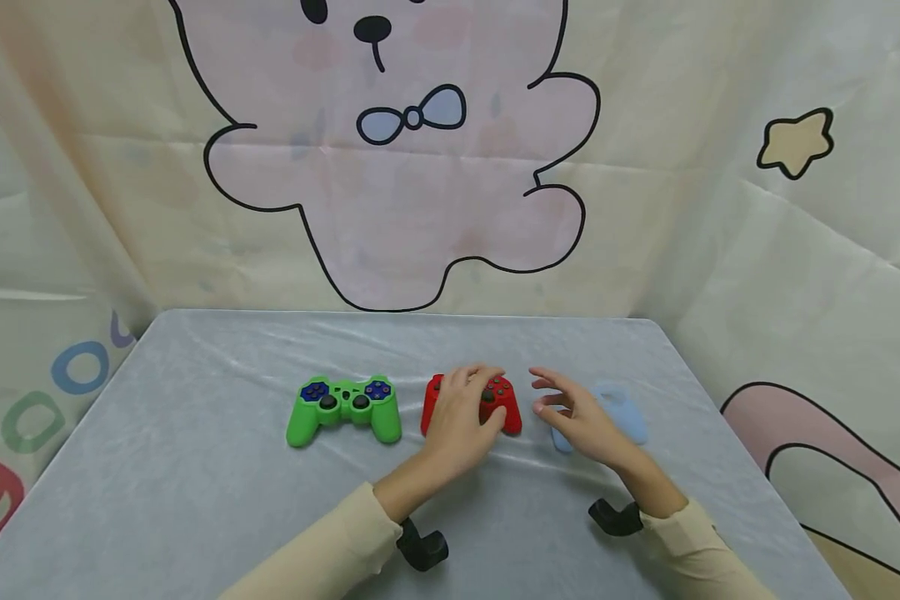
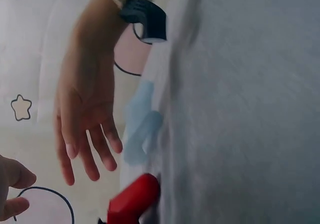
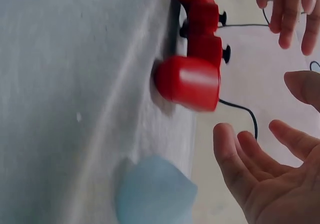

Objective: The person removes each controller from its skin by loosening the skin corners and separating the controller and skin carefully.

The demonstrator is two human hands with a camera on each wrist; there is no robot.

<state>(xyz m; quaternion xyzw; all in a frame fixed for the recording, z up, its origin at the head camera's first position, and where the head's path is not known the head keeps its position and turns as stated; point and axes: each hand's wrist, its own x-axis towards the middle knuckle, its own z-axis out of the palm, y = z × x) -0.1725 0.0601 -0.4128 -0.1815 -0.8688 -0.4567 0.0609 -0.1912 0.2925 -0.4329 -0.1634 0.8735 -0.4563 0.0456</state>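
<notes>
My left hand (image 1: pixel 459 427) hovers over the red game controller (image 1: pixel 508 398), hiding its middle and part of its left side. In the right wrist view a gap shows between those fingers (image 3: pixel 289 14) and the red controller (image 3: pixel 196 81). My right hand (image 1: pixel 587 423) is raised with fingers loosely bent and nothing in them. It covers the left part of a light blue controller-shaped thing (image 1: pixel 624 410), whose two rounded grips show in the left wrist view. Left of both hands lies a green game controller (image 1: pixel 343 408) with dark blue button areas and black sticks.
All three things lie in a row on a table under a pale grey-blue cloth (image 1: pixel 232 500). A printed curtain (image 1: pixel 645 208) hangs behind and at both sides of the table. Each wrist carries a black mount (image 1: pixel 423 548).
</notes>
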